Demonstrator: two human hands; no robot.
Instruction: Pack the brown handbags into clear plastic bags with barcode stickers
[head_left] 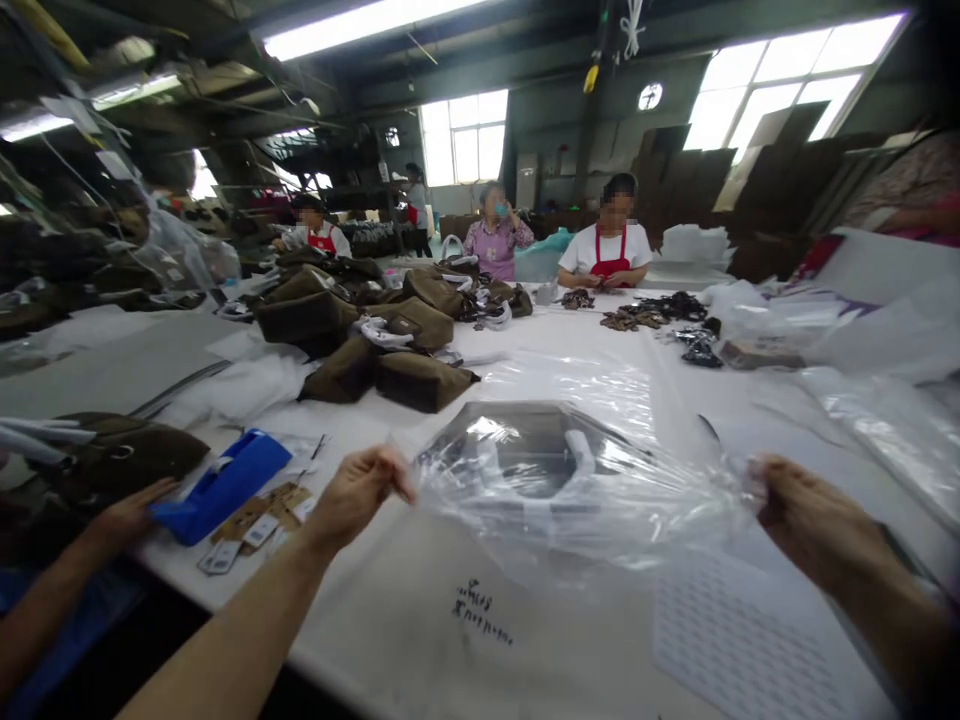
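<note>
The left hand [375, 478], at the lower centre-left of the frame, pinches the near-left edge of a clear plastic bag [600, 510], thumb and fingers closed on the film. The right hand [806, 515], at the lower right, grips the opposite end in the same way, so the film stretches in creases between the two. Inside it, in the middle of the frame, lies a dark handbag [521, 435] with pale-wrapped handles toward the wearer. Beneath is the white tabletop [420, 610], bearing black handwriting [480, 612] at the lower centre; a printed sheet [742, 630] lies at the lower right. At the lower left, a co-worker's hand [131, 515] is beside a blue holder [232, 480], with tan and white tags [259, 530] next to it. Olive-brown bags [416, 380] are heaped from the centre-left toward the upper middle, some with white-wrapped handles. Small dark pieces [637, 315] lie in piles right of the upper middle, in front of a person in a red apron [611, 255]. Beside that person, to the left, sits another in a lilac apron [495, 250].
</note>
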